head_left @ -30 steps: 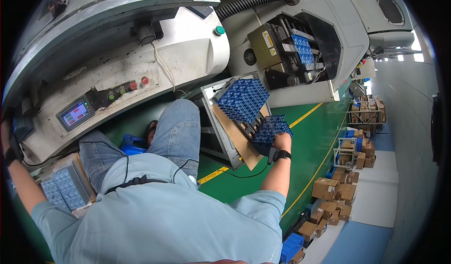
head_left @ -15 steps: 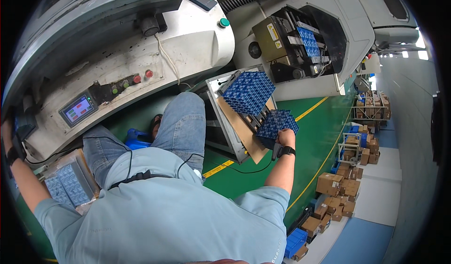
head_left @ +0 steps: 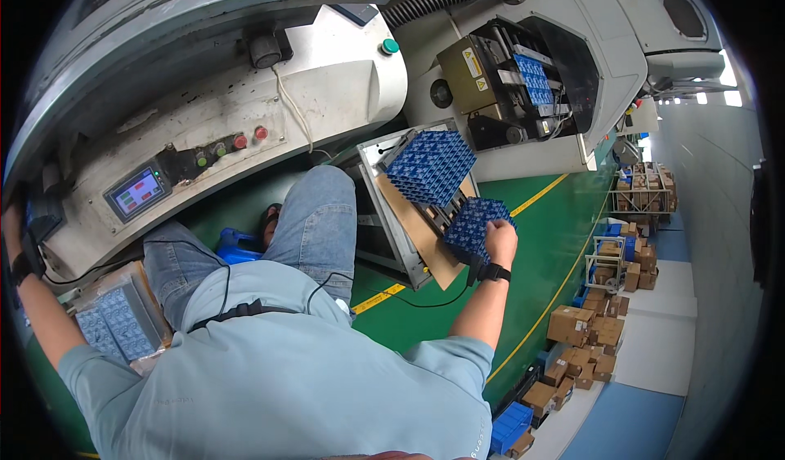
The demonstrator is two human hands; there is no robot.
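My right hand (head_left: 501, 241) is at the right corner of a small stack of blue patterned panels (head_left: 473, 224), its fingers curled against the stack's edge. Which panels lie between thumb and fingers is hard to see. Just beyond it stands a taller, tilted stack of the same blue panels (head_left: 431, 166). Both stacks rest on a metal frame with a brown board (head_left: 415, 229). At the far left, my left hand (head_left: 13, 219) reaches up by the end of the machine; dark rim and shadow hide its fingers.
A white machine (head_left: 327, 76) with a touch screen (head_left: 136, 192) and coloured buttons spans the front. Behind the frame, another machine (head_left: 536, 80) holds a blue panel. Lighter blue panels (head_left: 123, 321) lie in a box at left. A cable (head_left: 437, 299) hangs near my right wrist. Cardboard boxes (head_left: 576, 325) line the right.
My right hand has shifted slightly across the small stack, and its fingers now sit at the stack's corner. The left arm stays where it was. The whole view has moved slightly.
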